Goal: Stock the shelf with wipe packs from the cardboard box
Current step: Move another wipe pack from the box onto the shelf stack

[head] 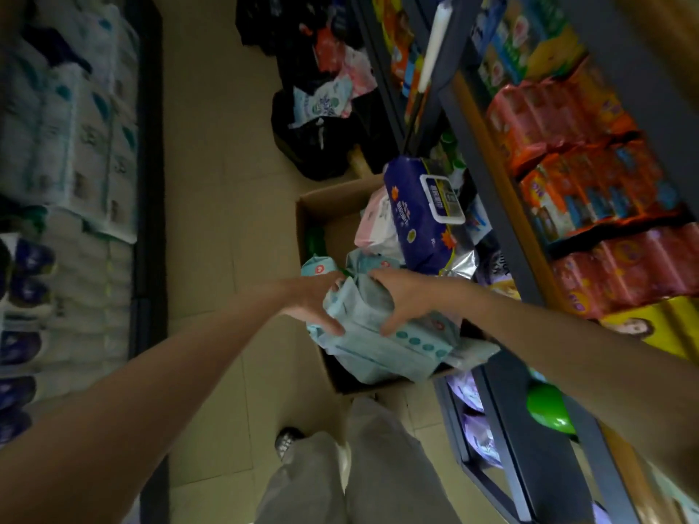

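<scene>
Both hands are closed on a bundle of pale blue soft-plastic wipe packs point(372, 334), held over the near end of the open brown cardboard box point(308, 209). The left hand point(316, 302) clasps the bundle's left edge, thumb on top and fingers curled beneath. The right hand point(403, 296) presses down from above with fingers spread across the top pack. How many packs are in the bundle cannot be told; there appear to be several, stacked loosely.

Beyond the hands, a dark blue wipe pack with a white flip lid point(423, 209) leans against pink and white packs at the box's far right. To the right of the right hand stands the dark metal shelf point(503, 228), its upper tiers stocked with orange and red packs.

Risk, as judged: the packs are slick and uneven, and the grip bears on the outer ones only, so a lower pack could slide out during the lift. The bundle could also catch the shelf edge, close beside the right hand.
</scene>
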The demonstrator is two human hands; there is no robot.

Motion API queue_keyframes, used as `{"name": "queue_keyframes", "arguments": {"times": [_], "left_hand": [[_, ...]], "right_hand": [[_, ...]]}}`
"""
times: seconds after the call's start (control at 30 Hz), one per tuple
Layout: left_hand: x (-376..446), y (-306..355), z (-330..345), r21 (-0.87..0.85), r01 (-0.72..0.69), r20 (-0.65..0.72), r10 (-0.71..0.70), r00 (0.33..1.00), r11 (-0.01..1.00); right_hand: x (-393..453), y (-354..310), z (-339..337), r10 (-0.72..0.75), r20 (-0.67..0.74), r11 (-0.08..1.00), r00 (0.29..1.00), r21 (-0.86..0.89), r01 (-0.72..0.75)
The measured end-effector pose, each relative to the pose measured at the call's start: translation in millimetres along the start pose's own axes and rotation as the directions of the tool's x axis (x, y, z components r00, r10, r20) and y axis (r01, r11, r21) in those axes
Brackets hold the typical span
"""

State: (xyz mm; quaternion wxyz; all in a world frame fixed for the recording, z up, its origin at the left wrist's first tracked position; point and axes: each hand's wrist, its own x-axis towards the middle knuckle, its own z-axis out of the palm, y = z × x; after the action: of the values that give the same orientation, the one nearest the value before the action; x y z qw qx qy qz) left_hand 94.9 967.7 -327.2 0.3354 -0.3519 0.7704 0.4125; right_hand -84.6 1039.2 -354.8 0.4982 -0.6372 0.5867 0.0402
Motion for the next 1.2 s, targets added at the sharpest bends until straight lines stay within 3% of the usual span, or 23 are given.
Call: {"name": "queue_keyframes", "arguments": {"times": [0.07, 0.17, 0.27, 0.33, 0.4, 0.47, 0.53, 0.6, 0.7, 0.77, 0.83, 0.9, 1.0, 1.07, 1.13, 1.2], "left_hand": [[-12, -3, -7, -0.244, -0.098, -0.038, 0.091, 0.995, 0.965], [-46, -10, -34, -0.492, -0.287, -0.366, 0.103, 0.925, 0.822], [-94, -34, -66, -0.384, -0.387, -0.649, 0.053, 0.759, 0.838], [-133, -58, -87, -0.197, -0.301, -0.809, 0.019, 0.588, 0.933], [-182, -84, -109, 0.046, -0.159, -0.903, 0.109, 0.415, 0.986], [-239, -111, -128, 0.360, 0.004, -0.890, 0.343, 0.300, 0.933], [-301, -143, -139, 0.545, 0.229, -0.831, 0.483, 0.274, 0.807], [-367, -176, -141, 0.633, 0.449, -0.767, 0.589, 0.255, 0.631], [-462, -220, -122, 0.693, 0.618, -0.623, 0.739, 0.255, 0.371], [-517, -247, -102, 0.676, 0.690, -0.573, 0.772, 0.275, 0.257], [-565, -267, -81, 0.629, 0.748, -0.592, 0.754, 0.285, 0.212], [-606, -286, -60, 0.549, 0.801, -0.675, 0.692, 0.256, 0.239], [-660, -314, -27, 0.375, 0.879, -0.828, 0.532, 0.175, 0.296], [-691, -331, -1, 0.173, 0.879, -0.920, 0.391, -0.017, 0.445], [-716, -341, 26, -0.077, 0.785, -0.925, 0.250, -0.286, 0.614], [-735, -350, 45, -0.235, 0.680, -0.883, 0.140, -0.447, 0.694]], "right_hand": [[-1, -29, -39, -0.045, 0.020, 0.999, 0.999, 0.019, 0.045], [-4, -87, -88, -0.139, -0.023, 0.989, 0.990, -0.049, 0.138], [2, -152, -116, -0.284, -0.154, 0.941, 0.946, -0.236, 0.244], [9, -198, -121, -0.377, -0.249, 0.889, 0.892, -0.369, 0.273], [13, -248, -118, -0.507, -0.360, 0.821, 0.783, -0.480, 0.310], [16, -300, -111, -0.646, -0.431, 0.734, 0.629, -0.576, 0.359], [20, -352, -108, -0.717, -0.448, 0.689, 0.534, -0.569, 0.449], [24, -404, -111, -0.724, -0.453, 0.690, 0.520, -0.479, 0.543], [32, -485, -114, -0.743, -0.409, 0.670, 0.530, -0.469, 0.576], [37, -545, -104, -0.824, -0.300, 0.562, 0.481, -0.541, 0.625], [41, -600, -84, -0.877, -0.216, 0.469, 0.429, -0.580, 0.667], [43, -649, -60, -0.895, -0.212, 0.439, 0.393, -0.580, 0.686], [45, -712, -31, -0.943, -0.270, 0.329, 0.194, -0.682, 0.653], [46, -754, -17, -0.959, -0.283, 0.245, 0.031, -0.764, 0.596], [48, -795, -4, -0.955, -0.257, 0.150, -0.150, -0.851, 0.504], [52, -835, 9, -0.919, -0.240, 0.088, -0.314, -0.898, 0.430]]}}
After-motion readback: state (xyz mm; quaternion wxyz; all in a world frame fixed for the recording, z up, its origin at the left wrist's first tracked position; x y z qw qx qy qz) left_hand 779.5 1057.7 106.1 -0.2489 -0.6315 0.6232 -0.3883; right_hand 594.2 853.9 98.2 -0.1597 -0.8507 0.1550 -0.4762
